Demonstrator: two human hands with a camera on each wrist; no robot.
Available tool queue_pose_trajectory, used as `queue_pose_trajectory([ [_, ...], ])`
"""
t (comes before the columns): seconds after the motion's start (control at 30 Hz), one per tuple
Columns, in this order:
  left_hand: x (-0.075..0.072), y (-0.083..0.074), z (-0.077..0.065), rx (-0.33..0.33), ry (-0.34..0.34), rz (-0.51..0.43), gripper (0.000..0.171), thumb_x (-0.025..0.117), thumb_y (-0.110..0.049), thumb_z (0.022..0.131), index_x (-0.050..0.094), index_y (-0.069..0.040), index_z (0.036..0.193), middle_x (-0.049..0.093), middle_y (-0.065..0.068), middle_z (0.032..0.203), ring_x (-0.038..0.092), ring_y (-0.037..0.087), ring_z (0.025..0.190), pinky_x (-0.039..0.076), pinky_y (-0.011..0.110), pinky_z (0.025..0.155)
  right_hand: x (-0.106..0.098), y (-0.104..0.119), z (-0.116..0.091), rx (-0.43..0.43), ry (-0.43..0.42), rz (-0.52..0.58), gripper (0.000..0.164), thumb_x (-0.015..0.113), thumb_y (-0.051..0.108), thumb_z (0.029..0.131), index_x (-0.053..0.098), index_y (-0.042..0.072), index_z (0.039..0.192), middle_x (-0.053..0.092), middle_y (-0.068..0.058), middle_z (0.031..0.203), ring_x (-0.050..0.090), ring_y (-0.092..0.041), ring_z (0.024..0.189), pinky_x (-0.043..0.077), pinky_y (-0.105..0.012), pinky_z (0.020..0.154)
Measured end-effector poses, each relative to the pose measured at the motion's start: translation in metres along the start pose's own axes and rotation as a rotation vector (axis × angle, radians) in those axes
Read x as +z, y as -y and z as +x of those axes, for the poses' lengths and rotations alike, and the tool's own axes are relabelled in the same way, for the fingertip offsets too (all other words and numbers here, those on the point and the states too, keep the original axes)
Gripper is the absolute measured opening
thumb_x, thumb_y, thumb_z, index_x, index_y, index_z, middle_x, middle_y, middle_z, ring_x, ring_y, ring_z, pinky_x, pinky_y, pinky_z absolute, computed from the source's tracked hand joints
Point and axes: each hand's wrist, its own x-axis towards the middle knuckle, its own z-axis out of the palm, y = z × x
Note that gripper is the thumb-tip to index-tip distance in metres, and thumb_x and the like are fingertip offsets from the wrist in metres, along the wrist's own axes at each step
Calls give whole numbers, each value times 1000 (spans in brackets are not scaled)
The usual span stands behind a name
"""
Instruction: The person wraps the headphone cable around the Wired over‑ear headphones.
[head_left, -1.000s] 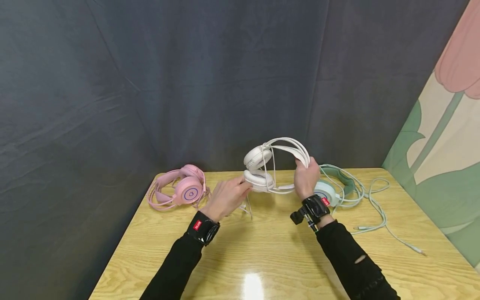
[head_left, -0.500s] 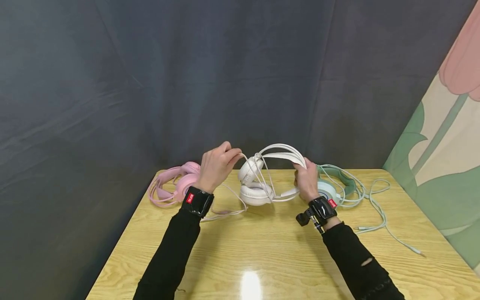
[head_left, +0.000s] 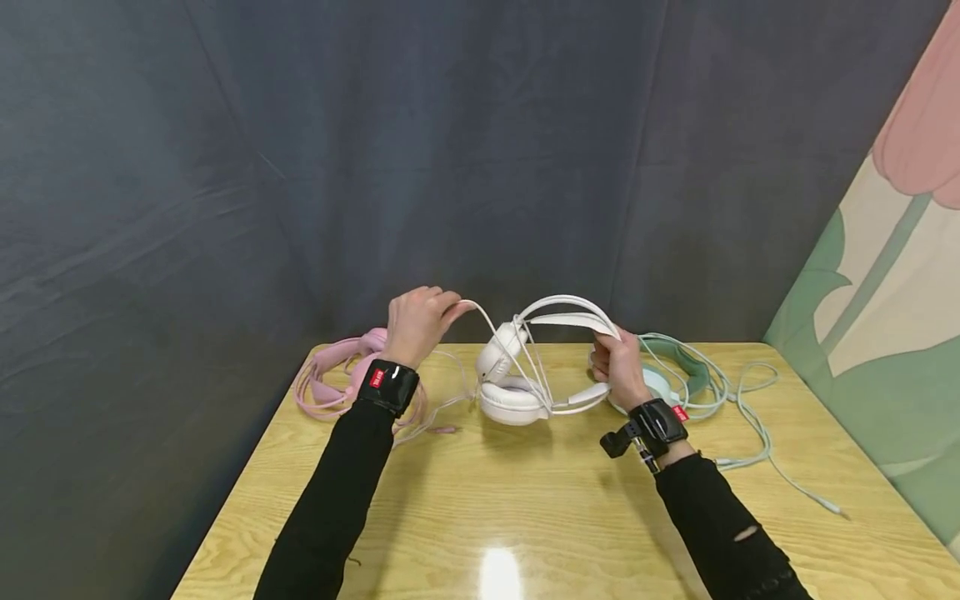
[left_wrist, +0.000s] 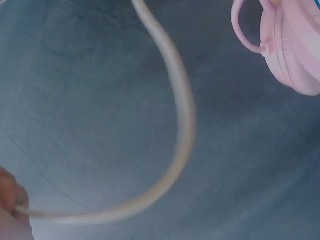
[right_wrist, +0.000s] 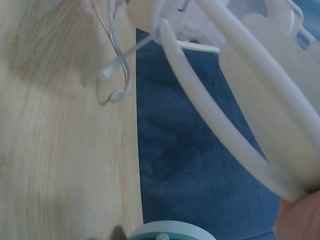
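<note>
White headphones are held tilted at the back middle of the table. My right hand grips their headband, with the fingers partly hidden under it. Up and to the left, my left hand pinches the white cable of these headphones. In the left wrist view that cable arcs from the fingertips in the lower left corner. Other cable strands wrap around the headband and ear cups. Whether the lower ear cup touches the table I cannot tell.
Pink headphones lie at the left behind my left wrist, partly covered by it; their plug rests on the wood table. Green headphones lie at the right, with a loose green cable trailing forward. A dark curtain hangs behind.
My left hand has left the ear cup, risen to the left and drawn the white cable out from the headphones. My right hand has shifted slightly right and down with the headband.
</note>
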Motion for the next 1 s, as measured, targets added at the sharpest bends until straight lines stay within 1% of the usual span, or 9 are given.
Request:
queue_pose_trajectory([
  [0.2, 6, -11, 3, -14, -9, -25, 32, 64, -46, 90, 70, -20, 73, 51, -3, 54, 49, 16, 45, 33, 34, 40, 5, -4, -5, 16, 143, -20, 32, 37, 11, 102, 34, 7, 71, 19, 2, 53, 17, -6, 40, 6, -36, 45],
  [0.3, 9, -15, 5, -45, 7, -44, 29, 65, -45, 89, 71, -20, 75, 53, -3, 55, 52, 17, 47, 36, 36, 42, 8, -3, -6, 12, 183, -15, 31, 38, 11, 101, 33, 7, 70, 18, 2, 53, 16, -7, 40, 5, -37, 44],
  [0.37, 11, -15, 4, -86, 32, -62, 27, 65, -44, 89, 73, -21, 78, 56, -3, 57, 56, 18, 49, 39, 37, 44, 7, -4, -6, 19, 213, 24, 33, 38, 11, 100, 32, 8, 68, 15, 0, 54, 12, -9, 41, 4, -36, 44],
  [0.43, 14, -14, 1, -143, 70, -89, 26, 65, -45, 90, 76, -23, 83, 61, -3, 62, 61, 20, 55, 43, 39, 47, 5, -5, -6, 32, 248, 101, 36, 36, 11, 101, 30, 9, 66, 11, -2, 55, 7, -12, 42, 3, -34, 43],
  [0.53, 19, -11, -4, -249, 138, -175, 25, 64, -45, 91, 78, -24, 95, 72, -3, 77, 69, 23, 71, 49, 42, 57, -1, -7, -5, 59, 342, 251, 38, 30, 12, 104, 31, 10, 66, 6, -3, 58, 1, -14, 46, 1, -29, 42],
  [0.67, 25, -6, -10, -391, 218, -306, 26, 63, -43, 93, 77, -25, 106, 76, -3, 100, 71, 24, 91, 52, 46, 73, -9, -12, -8, 96, 533, 415, 38, 20, 12, 106, 37, 10, 72, 7, -1, 60, 2, -13, 47, 3, -25, 41],
  [0.77, 32, -5, -16, -474, 276, -361, 25, 65, -43, 92, 77, -25, 105, 76, -3, 101, 71, 21, 93, 52, 45, 76, -13, -15, -10, 137, 671, 542, 38, 16, 13, 106, 42, 10, 78, 9, 0, 61, 6, -11, 48, 7, -22, 42],
  [0.87, 41, -8, -23, -512, 343, -399, 24, 68, -43, 90, 79, -25, 102, 76, -3, 99, 71, 18, 92, 53, 42, 76, -15, -16, -9, 180, 750, 687, 34, 20, 16, 106, 46, 9, 84, 11, 2, 63, 8, -9, 49, 9, -20, 44],
  [1.0, 54, -13, -32, -460, 412, -504, 19, 70, -35, 90, 80, -20, 97, 77, -2, 91, 68, 12, 80, 51, 32, 71, -17, -18, -6, 187, 815, 826, 30, 26, 20, 105, 47, 6, 88, 13, 4, 63, 11, -7, 50, 10, -19, 46],
])
